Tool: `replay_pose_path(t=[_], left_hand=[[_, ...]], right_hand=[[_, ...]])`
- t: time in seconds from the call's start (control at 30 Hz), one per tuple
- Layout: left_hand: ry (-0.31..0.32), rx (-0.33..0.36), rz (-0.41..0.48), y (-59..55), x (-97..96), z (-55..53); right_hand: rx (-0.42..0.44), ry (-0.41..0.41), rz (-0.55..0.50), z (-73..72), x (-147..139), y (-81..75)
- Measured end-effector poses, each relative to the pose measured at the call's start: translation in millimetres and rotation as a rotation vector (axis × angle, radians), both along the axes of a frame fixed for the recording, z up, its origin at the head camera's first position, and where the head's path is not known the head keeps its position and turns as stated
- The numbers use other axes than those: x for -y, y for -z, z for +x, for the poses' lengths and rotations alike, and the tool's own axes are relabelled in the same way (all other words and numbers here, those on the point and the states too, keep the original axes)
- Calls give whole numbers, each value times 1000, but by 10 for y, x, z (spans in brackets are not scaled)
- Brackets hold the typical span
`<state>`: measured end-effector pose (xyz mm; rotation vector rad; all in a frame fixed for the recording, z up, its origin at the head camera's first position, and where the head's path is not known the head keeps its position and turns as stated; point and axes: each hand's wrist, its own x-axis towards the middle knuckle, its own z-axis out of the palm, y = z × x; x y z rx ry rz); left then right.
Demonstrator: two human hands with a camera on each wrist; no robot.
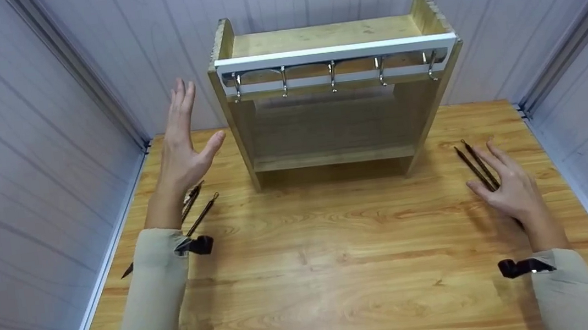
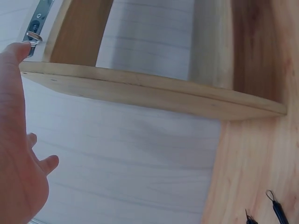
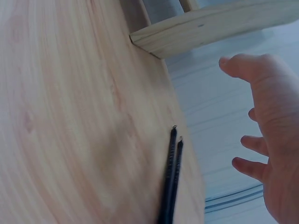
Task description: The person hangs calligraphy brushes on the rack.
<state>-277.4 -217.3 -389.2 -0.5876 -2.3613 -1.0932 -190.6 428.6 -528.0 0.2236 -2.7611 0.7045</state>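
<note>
Dark brushes, pale yellow rack, silver hooks, honey-brown grained table, beige sleeves, pale streaked walls

- Left arm reaches from the near left toward the far side.
- Left hand: fingers extended toward the far side, thumb spread out to the right.
- Right arm enters from the near right, angled toward far left.
- Right hand: nearer than the left, fingers spread, thumb out leftward; the fingers' exact bend is hard to judge.

rack: table rear (hooks in front) | left: brushes | right: brushes
</note>
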Motion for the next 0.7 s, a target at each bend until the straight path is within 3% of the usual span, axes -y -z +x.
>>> replay_pose_path(t=[0.13, 0.43, 0.7], left_hand=[[31, -29, 21, -99, -31, -49], [74, -137, 10, -273, -114, -182], [50, -66, 43, -407, -208, -208]], right_hand=[[27, -10, -91, -65, -40, 94], [124, 15, -150, -163, -130, 205], [220, 33, -183, -175, -203, 301]])
